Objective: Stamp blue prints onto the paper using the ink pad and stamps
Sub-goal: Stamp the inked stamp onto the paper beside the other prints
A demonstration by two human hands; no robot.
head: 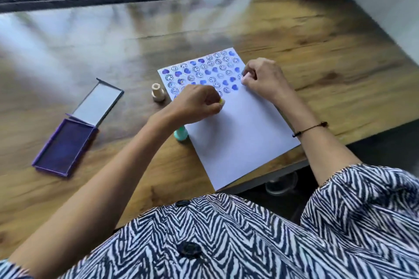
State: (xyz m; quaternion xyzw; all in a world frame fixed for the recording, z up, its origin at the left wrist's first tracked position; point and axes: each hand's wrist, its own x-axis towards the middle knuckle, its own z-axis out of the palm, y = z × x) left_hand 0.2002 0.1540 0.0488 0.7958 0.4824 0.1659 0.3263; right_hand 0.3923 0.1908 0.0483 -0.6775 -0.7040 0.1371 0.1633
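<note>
A white paper (238, 133) lies on the wooden table, its far half covered with several rows of blue smiley and heart prints. My left hand (197, 103) is shut on a yellow stamp (221, 101), pressed down on the paper at the left end of the lowest row. My right hand (260, 76) is shut on a pale pink stamp (245, 78) at the paper's right edge. The open purple ink pad (64, 145) sits far left, its lid (97, 106) tilted back.
A beige stamp (158, 92) stands upright just left of the paper's far corner. A teal stamp (181, 133) stands by the paper's left edge, under my left wrist. The table edge (340, 145) runs close on the right; a window frame lies beyond.
</note>
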